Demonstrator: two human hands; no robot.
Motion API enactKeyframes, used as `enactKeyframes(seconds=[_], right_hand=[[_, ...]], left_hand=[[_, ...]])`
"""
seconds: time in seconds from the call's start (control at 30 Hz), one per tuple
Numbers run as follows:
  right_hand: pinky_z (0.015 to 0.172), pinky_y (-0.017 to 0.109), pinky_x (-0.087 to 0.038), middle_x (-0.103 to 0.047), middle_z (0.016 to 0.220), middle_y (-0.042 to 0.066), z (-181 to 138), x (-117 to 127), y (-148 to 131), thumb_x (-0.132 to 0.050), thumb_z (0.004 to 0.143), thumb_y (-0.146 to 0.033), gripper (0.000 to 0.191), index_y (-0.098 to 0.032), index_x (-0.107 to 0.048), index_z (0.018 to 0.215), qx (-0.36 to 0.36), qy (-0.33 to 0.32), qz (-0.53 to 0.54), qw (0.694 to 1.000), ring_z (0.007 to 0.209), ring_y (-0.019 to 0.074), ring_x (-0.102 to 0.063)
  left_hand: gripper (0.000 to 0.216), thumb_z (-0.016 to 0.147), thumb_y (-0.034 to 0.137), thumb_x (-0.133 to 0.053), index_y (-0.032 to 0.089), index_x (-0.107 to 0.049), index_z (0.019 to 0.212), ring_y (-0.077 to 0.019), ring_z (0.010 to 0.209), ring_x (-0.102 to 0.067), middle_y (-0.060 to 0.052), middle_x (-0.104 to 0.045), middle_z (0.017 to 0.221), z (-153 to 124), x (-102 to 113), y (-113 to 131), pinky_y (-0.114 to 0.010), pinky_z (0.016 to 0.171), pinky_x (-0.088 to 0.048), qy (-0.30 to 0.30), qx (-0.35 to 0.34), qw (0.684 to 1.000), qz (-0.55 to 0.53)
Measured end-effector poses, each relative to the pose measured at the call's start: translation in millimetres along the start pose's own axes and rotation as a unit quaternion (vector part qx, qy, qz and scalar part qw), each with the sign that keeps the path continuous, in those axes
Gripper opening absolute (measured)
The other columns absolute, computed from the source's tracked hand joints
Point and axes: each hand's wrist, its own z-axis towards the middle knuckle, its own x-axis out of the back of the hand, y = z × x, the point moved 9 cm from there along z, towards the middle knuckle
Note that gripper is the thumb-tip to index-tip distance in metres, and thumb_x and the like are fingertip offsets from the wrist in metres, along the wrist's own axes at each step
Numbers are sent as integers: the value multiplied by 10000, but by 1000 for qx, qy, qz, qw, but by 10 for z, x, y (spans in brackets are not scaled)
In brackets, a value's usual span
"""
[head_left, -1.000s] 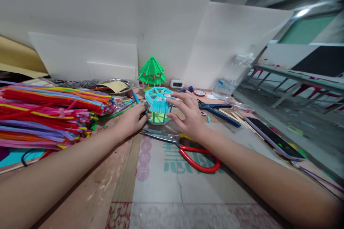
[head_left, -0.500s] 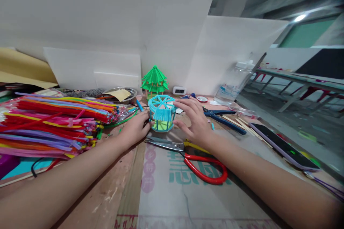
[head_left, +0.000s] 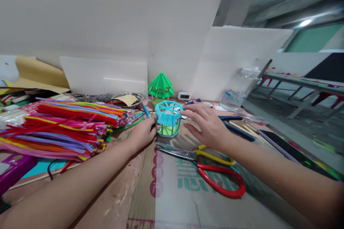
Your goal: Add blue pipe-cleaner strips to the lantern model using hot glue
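A small blue model pavilion (head_left: 167, 120) stands upright on the table, with a spoked ring on top, a fringe of blue strips on its near side and a light green floor. My left hand (head_left: 142, 134) is at its left side, fingers curled and thumb against a post; the fingertips are partly hidden. My right hand (head_left: 206, 123) is on the other side, fingers spread and apart, the index fingertip close to the top ring; whether it touches I cannot tell. In front of the pavilion lie scissors (head_left: 199, 155) with red and yellow handles.
Behind stands a green-roofed model pavilion (head_left: 161, 87), beside a small digital clock (head_left: 184, 95). Bundled pipe cleaners (head_left: 67, 125) fill the left, near a metal bowl (head_left: 139, 98). To the right are blue-handled pliers (head_left: 239, 130), thin sticks (head_left: 248, 130), a phone (head_left: 292, 154) and a plastic bottle (head_left: 239, 87).
The view has tilted up and swung left, so everything sits lower and further right. My right hand has drawn slightly away from the blue pavilion; my left hand stays at its side.
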Motion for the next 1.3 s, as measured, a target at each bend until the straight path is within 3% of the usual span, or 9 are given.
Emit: enactKeyframes(seconds=[0.33, 0.57, 0.77, 0.9, 1.03, 1.17, 1.3], right_hand=[[1001, 496, -489, -660, 1211, 129, 333, 140, -10, -569, 925, -183, 363, -242, -536, 1282, -34, 113, 29, 993, 1161, 283, -611], [1003, 490, -479, -643, 1244, 116, 460, 60, 3, -520, 956, -225, 324, -249, -554, 1278, -37, 83, 35, 995, 1182, 282, -588], [975, 459, -499, -655, 1204, 128, 685, 199, -39, -467, 984, -226, 270, -216, -579, 1230, -26, 72, 53, 996, 1156, 260, -600], [958, 451, -506, -679, 1171, 121, 565, 157, -67, -508, 973, -237, 240, -216, -601, 1194, -26, 43, 70, 996, 1117, 257, -624], [1077, 535, -413, -657, 1285, 120, 244, -40, -69, -589, 943, -283, 365, -240, -549, 1304, -26, 11, 49, 998, 1196, 280, -600], [1127, 559, -361, -636, 1321, 140, 74, -180, -66, -667, 896, -368, 466, -235, -522, 1319, -33, 25, 27, 999, 1250, 299, -569], [1114, 546, -381, -671, 1239, 143, 91, -234, -88, -682, 885, -409, 413, -212, -567, 1228, -41, 41, 16, 998, 1195, 299, -599]], left_hand=[[142, 946, 237, -462, 186, -593, 923, -254, 952, -616, -103, -661, 977, 3, 48, 64, -382, 872, -488, 9, -25, 1000, -10], [160, 929, 250, -486, 194, -627, 982, -260, 970, -631, -92, -677, 995, 17, 26, -15, -395, 902, -503, 7, -15, 1000, -26], [201, 923, 266, -491, 169, -618, 1045, -286, 1033, -631, -128, -680, 1084, 21, 4, -74, -430, 938, -497, 6, -5, 999, -34], [183, 931, 268, -485, 177, -617, 1019, -277, 1060, -626, -118, -678, 1080, 21, -1, -63, -424, 950, -500, 2, -16, 999, -44], [160, 932, 257, -487, 189, -621, 985, -269, 1085, -624, -98, -679, 1021, 19, -1, -54, -408, 967, -494, 2, -16, 999, -48], [172, 926, 242, -480, 176, -629, 984, -263, 994, -641, -110, -690, 1041, 16, 23, -34, -398, 906, -514, 8, -15, 999, -44], [191, 919, 241, -498, 182, -647, 1023, -268, 991, -647, -109, -700, 1046, 14, 33, -30, -400, 900, -518, 9, -13, 999, -46]])
